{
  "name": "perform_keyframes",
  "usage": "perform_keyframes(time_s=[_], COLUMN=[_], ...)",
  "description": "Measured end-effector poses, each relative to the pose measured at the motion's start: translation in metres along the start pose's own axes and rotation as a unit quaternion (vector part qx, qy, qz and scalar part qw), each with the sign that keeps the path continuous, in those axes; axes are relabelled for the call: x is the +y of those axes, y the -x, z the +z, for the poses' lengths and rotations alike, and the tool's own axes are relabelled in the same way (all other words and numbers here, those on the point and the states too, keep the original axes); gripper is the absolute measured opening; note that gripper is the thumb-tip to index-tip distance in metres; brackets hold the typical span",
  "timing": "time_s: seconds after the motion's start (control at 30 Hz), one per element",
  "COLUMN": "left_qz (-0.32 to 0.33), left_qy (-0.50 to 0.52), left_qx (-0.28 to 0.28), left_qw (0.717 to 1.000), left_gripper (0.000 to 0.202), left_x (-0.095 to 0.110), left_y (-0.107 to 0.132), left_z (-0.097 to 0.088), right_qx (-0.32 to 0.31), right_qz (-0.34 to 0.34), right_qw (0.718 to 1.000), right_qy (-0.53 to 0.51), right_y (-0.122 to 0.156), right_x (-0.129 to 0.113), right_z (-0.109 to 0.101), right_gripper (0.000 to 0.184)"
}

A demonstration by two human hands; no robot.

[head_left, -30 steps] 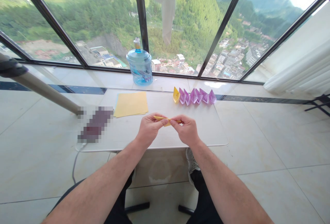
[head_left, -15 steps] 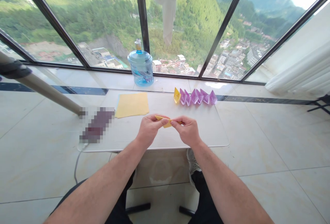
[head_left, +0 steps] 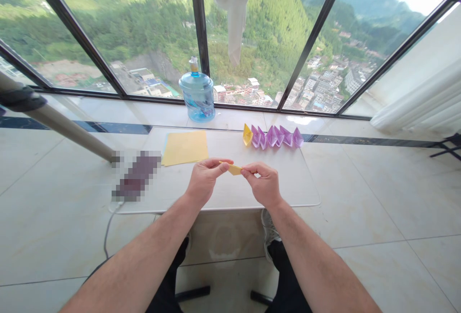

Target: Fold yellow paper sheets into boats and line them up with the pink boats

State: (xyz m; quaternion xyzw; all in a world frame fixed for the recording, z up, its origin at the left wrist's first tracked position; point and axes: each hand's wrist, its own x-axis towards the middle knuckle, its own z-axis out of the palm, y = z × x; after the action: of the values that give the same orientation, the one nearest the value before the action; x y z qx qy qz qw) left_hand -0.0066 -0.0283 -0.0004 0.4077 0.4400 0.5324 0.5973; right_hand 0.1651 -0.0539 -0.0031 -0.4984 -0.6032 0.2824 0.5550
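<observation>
A small folded piece of yellow paper (head_left: pixel 235 170) is held above the low white table (head_left: pixel 201 193). My left hand (head_left: pixel 207 178) pinches its left end between thumb and fingers. At its right end, the thumb and fingertips of my right hand (head_left: pixel 262 181) are closed on it. Part of the paper is hidden by my fingers. Beyond my left hand lies a stack of yellow paper sheets (head_left: pixel 185 148). A yellow paper boat (head_left: pixel 247 135) stands at the table's far side, with several purple paper boats (head_left: pixel 272 137) in a row to its right.
A blue water jug (head_left: pixel 197 96) stands on the floor by the window, behind the table. At the table's left end is a blurred-out dark object (head_left: pixel 137 176) with a cable (head_left: pixel 107 231). A slanting pole (head_left: pixel 65 116) comes in from the left.
My hands have shifted slightly apart, the left one moving a little left. The folded yellow paper has turned and now looks narrower between my fingers.
</observation>
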Motion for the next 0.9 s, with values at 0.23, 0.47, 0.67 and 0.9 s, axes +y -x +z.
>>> perform_keyframes(time_s=[0.23,0.47,0.67,0.9], left_qz=[0.002,-0.012,-0.001,0.01], left_qy=[-0.018,-0.014,-0.027,-0.058], left_qx=[-0.019,-0.024,-0.033,-0.042], left_qw=[1.0,1.0,0.999,0.997], left_gripper=[0.023,0.027,0.026,0.024], left_x=[-0.0016,0.0031,0.0037,0.0023], left_y=[-0.0033,-0.002,-0.0028,-0.0051], left_z=[-0.0061,-0.0049,-0.0068,-0.0103], right_qx=[0.007,0.003,-0.008,-0.011], right_qz=[-0.025,-0.034,-0.011,-0.008], right_qw=[1.0,0.999,0.999,1.0], right_qy=[0.017,0.022,0.029,0.024], right_y=[-0.0002,0.0003,0.0001,-0.0005], right_x=[0.0004,0.0023,0.0026,0.0041], right_z=[-0.0001,0.0008,0.0013,0.0006], right_gripper=[0.006,0.006,0.006,0.006])
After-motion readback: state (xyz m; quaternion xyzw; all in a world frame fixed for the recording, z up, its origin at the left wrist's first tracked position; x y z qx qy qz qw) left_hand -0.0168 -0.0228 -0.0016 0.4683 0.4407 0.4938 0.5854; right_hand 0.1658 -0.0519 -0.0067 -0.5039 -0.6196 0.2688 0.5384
